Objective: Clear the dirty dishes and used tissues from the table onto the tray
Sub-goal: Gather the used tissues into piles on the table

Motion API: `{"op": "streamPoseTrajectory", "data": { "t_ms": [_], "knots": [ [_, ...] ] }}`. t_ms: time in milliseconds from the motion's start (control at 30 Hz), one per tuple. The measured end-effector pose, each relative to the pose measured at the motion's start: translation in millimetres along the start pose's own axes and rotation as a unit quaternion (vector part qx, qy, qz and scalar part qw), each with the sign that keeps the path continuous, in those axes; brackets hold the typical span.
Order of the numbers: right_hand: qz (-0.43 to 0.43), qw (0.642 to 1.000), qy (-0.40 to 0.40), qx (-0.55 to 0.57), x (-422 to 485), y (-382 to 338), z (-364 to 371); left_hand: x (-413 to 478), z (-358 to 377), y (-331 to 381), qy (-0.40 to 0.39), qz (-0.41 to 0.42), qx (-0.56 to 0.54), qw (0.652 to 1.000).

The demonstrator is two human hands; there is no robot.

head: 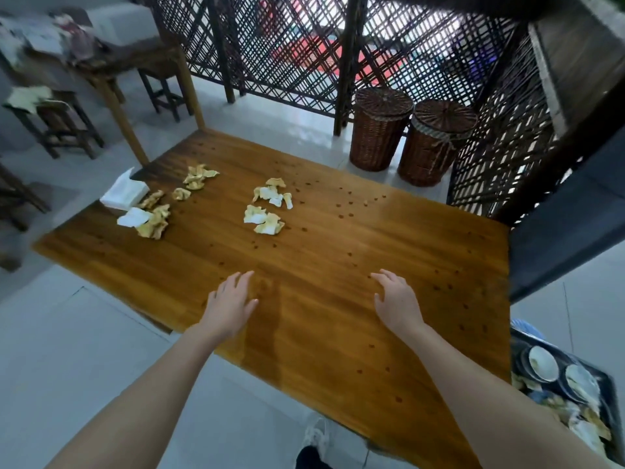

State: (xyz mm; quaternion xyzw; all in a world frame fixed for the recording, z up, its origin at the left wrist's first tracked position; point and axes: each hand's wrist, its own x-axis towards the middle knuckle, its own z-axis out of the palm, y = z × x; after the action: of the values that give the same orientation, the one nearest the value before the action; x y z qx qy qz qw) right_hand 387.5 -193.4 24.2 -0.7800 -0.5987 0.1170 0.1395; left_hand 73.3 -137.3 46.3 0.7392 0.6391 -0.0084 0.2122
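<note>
**Status: partly complete.**

**Done.** The tray (607, 384) sits at the lower right edge of the frame, beside the near right corner of the table (321, 333) and below its level. It holds stacked dishes (542, 363) and a heap of soiled tissues (588, 424). No dish is visible anywhere on the table, so the dish part of the task appears finished.

**Outstanding.** Used tissues lie on the table in three groups:
- the centre group (269, 208), in the middle of the frame;
- the far group (198, 176), at upper left;
- the left group (154, 221), just beside a white tissue pack (124, 194) at the table's left corner.

All three groups are well apart from the tray. The pack looks clean, and whether it counts as waste is a judgement I cannot settle. Small dark specks are scattered across the wood and are not part of the stated task.

**Hands.** The left hand (230, 302) and the right hand (394, 299) are both over the near part of the table. Their fingers are spread and relaxed and they hold nothing. I cannot tell whether the fingertips touch the wood. Neither hand is near any tissue.

**Assessment.** Roughly the final stage: the three tissue groups have yet to be collected and carried to the tray.
</note>
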Motion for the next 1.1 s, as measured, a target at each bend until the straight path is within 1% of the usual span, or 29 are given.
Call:
{"op": "streamPoseTrajectory", "data": {
  "t_ms": [167,267,367,533,767,867,967,1100],
  "knots": [
    [0.013,1.0,-0.012,0.01,53.2,-1.7,-3.3,50.5,-22.0,9.0,0.004,0.007,0.007,1.0],
    [0.038,0.999,-0.003,0.031,85.4,-1.4,-5.3,82.6,-33.0,11.5,0.017,0.01,0.0,1.0],
    [0.064,0.996,0.003,0.067,107.2,-6.9,-0.9,106.7,-34.1,12.9,-0.008,0.02,-0.001,1.0],
    [0.053,0.997,-0.009,0.062,127.5,-9.6,11.5,145.9,-31.1,19.3,-0.036,0.039,0.022,0.998],
    [0.091,0.994,-0.002,0.062,179.8,-6.0,20.9,226.0,-39.8,33.4,-0.037,0.101,0.03,0.994],
    [0.121,0.991,0.008,0.059,200.9,-9.1,25.8,262.4,-43.2,37.9,-0.05,0.124,0.035,0.99],
    [0.131,0.99,0.01,0.058,225.6,-9.4,29.5,292.7,-42.0,43.8,-0.065,0.144,0.045,0.986],
    [0.15,0.986,0.037,0.066,265.5,-7.3,36.3,335.7,-39.8,49.7,-0.049,0.179,0.065,0.981]
  ]
}}
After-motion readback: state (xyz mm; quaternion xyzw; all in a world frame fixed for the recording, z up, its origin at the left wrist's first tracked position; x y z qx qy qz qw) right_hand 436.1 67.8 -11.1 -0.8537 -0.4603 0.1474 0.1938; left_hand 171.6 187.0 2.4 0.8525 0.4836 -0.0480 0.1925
